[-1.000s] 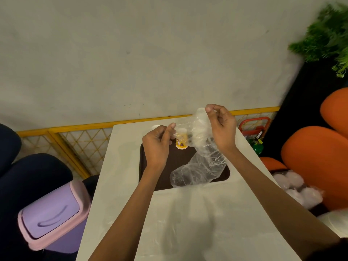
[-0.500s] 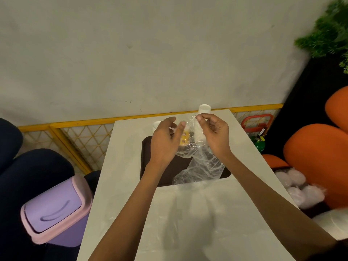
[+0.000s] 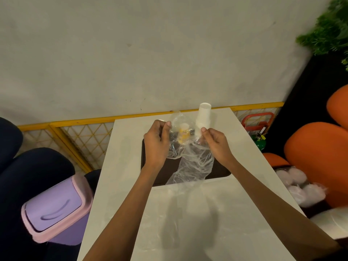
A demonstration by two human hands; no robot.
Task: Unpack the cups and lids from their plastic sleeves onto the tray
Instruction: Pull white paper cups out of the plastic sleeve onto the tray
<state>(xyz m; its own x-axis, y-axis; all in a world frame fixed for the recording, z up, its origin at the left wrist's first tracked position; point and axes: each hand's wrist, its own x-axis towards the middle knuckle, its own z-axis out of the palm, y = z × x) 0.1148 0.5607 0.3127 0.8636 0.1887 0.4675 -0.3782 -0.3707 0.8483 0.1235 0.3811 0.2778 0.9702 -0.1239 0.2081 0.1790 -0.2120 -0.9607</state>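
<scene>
Left hand (image 3: pixel 156 146) and right hand (image 3: pixel 216 146) pinch a crinkled clear plastic sleeve (image 3: pixel 194 162); white stacked paper cups (image 3: pixel 203 115) poke out its far end.

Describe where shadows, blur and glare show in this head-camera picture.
Head view: soft grey shadows fall on the glossy white table nearest the camera; the green plant at the top right corner is smeared by blur; the crumpled clear plastic sleeve catches small glints, muddling what lies behind it.

A yellow object (image 3: pixel 183 133) behind the plastic sleeve (image 3: pixel 194 162) is too blurred to identify.
</scene>
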